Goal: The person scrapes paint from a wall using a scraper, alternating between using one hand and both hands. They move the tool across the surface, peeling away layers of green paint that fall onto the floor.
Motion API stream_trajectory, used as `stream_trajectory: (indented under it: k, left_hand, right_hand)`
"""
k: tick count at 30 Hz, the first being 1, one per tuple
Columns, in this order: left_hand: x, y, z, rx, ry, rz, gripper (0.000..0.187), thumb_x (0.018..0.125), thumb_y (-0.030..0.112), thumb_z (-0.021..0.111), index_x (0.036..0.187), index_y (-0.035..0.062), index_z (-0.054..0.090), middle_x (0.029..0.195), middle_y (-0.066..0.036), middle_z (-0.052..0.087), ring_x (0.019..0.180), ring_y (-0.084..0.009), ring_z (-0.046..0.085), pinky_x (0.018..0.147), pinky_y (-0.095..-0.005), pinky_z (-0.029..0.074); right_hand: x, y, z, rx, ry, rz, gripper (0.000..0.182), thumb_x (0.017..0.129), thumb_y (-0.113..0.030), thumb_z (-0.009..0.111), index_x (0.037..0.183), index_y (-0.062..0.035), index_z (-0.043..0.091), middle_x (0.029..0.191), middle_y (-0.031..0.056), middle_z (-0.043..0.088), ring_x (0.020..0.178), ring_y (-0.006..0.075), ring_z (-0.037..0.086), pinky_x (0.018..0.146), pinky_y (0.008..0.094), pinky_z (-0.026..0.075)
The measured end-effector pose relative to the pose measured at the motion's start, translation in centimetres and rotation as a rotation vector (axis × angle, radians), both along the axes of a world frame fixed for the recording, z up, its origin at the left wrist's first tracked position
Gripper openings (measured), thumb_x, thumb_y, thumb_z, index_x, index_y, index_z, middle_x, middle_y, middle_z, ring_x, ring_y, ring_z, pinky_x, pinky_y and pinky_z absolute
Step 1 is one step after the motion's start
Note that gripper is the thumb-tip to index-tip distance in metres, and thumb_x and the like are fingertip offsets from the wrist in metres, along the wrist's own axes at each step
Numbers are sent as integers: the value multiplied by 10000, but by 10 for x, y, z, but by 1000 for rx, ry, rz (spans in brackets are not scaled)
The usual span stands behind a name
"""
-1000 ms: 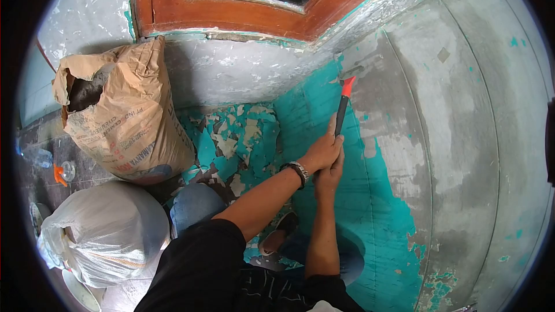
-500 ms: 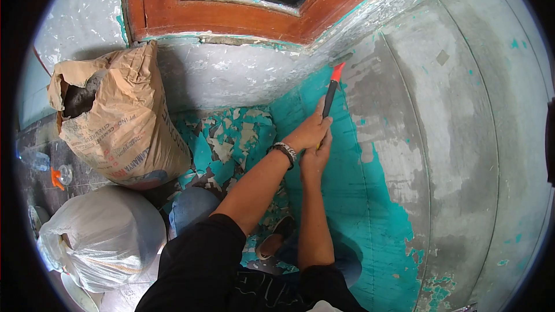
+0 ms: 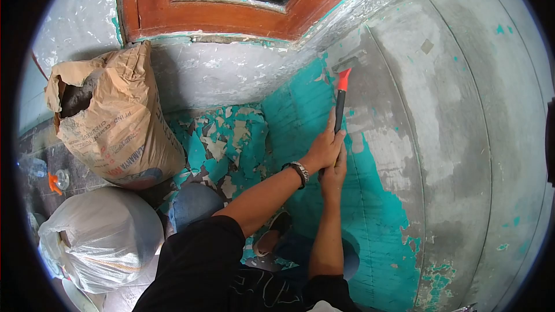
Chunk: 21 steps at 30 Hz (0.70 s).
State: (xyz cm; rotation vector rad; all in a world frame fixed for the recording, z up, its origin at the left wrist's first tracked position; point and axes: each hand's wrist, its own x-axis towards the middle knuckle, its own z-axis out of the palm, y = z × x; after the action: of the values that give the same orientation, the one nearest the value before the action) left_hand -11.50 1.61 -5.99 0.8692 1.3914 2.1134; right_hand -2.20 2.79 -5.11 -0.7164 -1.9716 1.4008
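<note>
A long-handled scraper (image 3: 341,103) with a black handle and red head points up the wall, its blade at the border between turquoise paint (image 3: 315,101) and bare grey wall (image 3: 387,110). My left hand (image 3: 325,149), with a bracelet at the wrist, is closed round the handle. Just below it, my right hand (image 3: 334,174) also wraps the lower handle, whose end is mostly hidden by the fingers. Peeled paint flakes (image 3: 228,138) in turquoise and cream lie heaped at the wall's foot, left of my forearms.
A torn-open paper cement bag (image 3: 124,121) stands at the left, with a tied white plastic sack (image 3: 107,237) in front of it. Near them lie a clear bottle (image 3: 33,166) and an orange spray nozzle (image 3: 55,184). A wooden window frame (image 3: 219,20) juts in above.
Both hands and the scraper have moved right and down, and the blade has shifted from the paint edge toward the bare grey wall. The view has shifted slightly.
</note>
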Motion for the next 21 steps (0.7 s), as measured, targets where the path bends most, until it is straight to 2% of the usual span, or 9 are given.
stream_trajectory:
  k: [1, 3, 7, 10, 14, 15, 16, 18, 21]
  left_hand:
    - [0, -1, 0, -10, 1, -3, 680, 988, 225, 414, 1510, 44, 19, 1322, -265, 464, 959, -301, 577, 880, -356, 445]
    - [-10, -2, 1, -11, 1, -11, 679, 988, 223, 411, 1510, 41, 17, 1344, -261, 443, 995, -299, 563, 902, -353, 431]
    - [-35, 1, 1, -2, -87, -96, 660, 986, 210, 402, 1508, 35, 37, 1413, -241, 365, 1099, -287, 509, 975, -350, 380]
    - [-37, 6, -2, 76, -37, -32, 644, 981, 202, 403, 1504, 31, 69, 1402, -227, 374, 1139, -266, 472, 994, -345, 361]
    - [-57, 1, 1, 51, -59, -71, 636, 975, 192, 410, 1502, 32, 93, 1388, -208, 395, 1138, -257, 469, 994, -340, 360]
    - [-64, -1, -2, 46, -56, -116, 638, 971, 188, 415, 1501, 31, 96, 1373, -196, 407, 1139, -250, 466, 998, -335, 356]
    - [-69, -2, -4, 42, -51, -160, 641, 967, 185, 419, 1501, 31, 100, 1359, -183, 419, 1141, -243, 462, 1002, -331, 352]
    - [-68, -6, -7, 56, -31, -140, 641, 964, 185, 423, 1499, 29, 106, 1336, -167, 429, 1129, -234, 461, 1001, -329, 352]
    - [-67, -6, -8, 104, 68, -59, 643, 959, 188, 430, 1496, 26, 116, 1290, -142, 449, 1103, -216, 459, 994, -327, 356]
  right_hand:
    - [-1, 1, -4, -3, 1, 0, 502, 960, -77, 453, 1438, -4, 316, 1144, 69, 565, 688, 35, 509, 529, 178, 394]
    - [-12, 3, -6, 83, 17, -9, 508, 947, -111, 458, 1434, -37, 335, 792, 8, 574, 479, 13, 409, 388, 195, 308]
    - [-32, -7, 5, 84, -25, -47, 511, 950, -118, 468, 1436, -39, 333, 818, 10, 580, 481, 13, 399, 392, 197, 310]
    - [-39, -7, 8, 52, -83, -86, 519, 953, -132, 490, 1438, -39, 330, 859, 11, 584, 490, 17, 403, 402, 196, 317]
    - [-54, 13, -27, 309, 29, -42, 517, 959, -116, 496, 1439, -34, 323, 911, 11, 579, 513, 17, 411, 418, 192, 322]
    - [-62, 7, -26, 422, 99, -49, 515, 962, -108, 494, 1440, -31, 320, 921, 9, 576, 527, 13, 412, 426, 189, 324]
    - [-64, 2, -22, 429, 99, -45, 515, 962, -108, 494, 1440, -31, 320, 921, 9, 576, 527, 13, 412, 426, 189, 324]
    - [-64, -14, -15, 248, -31, -83, 515, 965, -90, 487, 1444, -22, 309, 995, 22, 578, 617, 27, 454, 487, 193, 370]
    - [-58, -22, -14, 211, -6, -85, 517, 970, -95, 483, 1448, -23, 301, 1030, 26, 573, 653, 29, 457, 515, 191, 380]
